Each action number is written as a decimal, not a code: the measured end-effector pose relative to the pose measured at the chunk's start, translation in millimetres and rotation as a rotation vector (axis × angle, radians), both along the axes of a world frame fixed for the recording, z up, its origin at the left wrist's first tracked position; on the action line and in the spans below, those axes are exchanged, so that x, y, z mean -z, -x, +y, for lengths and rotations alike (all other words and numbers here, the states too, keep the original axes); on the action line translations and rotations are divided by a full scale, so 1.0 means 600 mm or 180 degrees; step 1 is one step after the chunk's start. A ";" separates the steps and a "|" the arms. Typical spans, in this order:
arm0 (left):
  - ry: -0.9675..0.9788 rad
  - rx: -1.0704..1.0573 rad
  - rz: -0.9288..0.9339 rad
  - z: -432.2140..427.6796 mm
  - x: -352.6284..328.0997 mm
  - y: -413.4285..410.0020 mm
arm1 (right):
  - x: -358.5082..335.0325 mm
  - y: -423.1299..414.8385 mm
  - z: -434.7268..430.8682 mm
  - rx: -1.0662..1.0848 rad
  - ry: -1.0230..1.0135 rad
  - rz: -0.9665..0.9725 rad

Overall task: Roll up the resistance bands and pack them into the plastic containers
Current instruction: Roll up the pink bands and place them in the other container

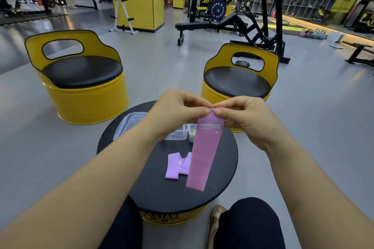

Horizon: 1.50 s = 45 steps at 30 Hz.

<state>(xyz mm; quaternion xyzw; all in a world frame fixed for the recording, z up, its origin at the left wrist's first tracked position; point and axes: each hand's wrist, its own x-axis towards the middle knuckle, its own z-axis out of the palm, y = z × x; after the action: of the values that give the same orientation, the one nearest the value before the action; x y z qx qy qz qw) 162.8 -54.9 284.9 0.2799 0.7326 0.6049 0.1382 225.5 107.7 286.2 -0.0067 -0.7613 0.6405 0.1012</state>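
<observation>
A pink resistance band (204,153) hangs flat above the round black table (157,190). My left hand (178,107) and my right hand (240,113) both pinch its top edge, fingertips meeting. A lilac resistance band (175,166) lies folded on the table below. At the table's far side stands a clear plastic container (178,134), partly hidden by my left forearm, with its lid (127,125) lying to the left. A second small container (191,132) holding something green peeks out behind the pink band.
Two yellow barrel chairs (81,79) (238,79) with black seats stand beyond the table. My knees and one shoe (215,220) are below it. A weight bench (202,26), racks and kettlebells (312,34) fill the gym floor behind.
</observation>
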 end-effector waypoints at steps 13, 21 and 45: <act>-0.0038 -0.0076 -0.0171 0.004 0.006 -0.002 | 0.008 0.002 -0.001 0.0075 -0.0031 -0.0045; -0.0090 -0.0107 -0.0530 0.006 0.020 0.000 | 0.020 0.004 0.001 0.0213 -0.0240 -0.0009; -0.0124 -0.0522 0.0069 0.012 0.032 0.003 | 0.041 0.011 -0.001 0.0278 -0.0293 0.0185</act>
<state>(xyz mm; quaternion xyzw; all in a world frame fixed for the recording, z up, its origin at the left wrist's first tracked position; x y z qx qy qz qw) 161.1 -47.9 265.6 0.2282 0.7425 0.6253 0.0748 219.0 106.8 261.6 -0.0167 -0.7856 0.5997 0.1514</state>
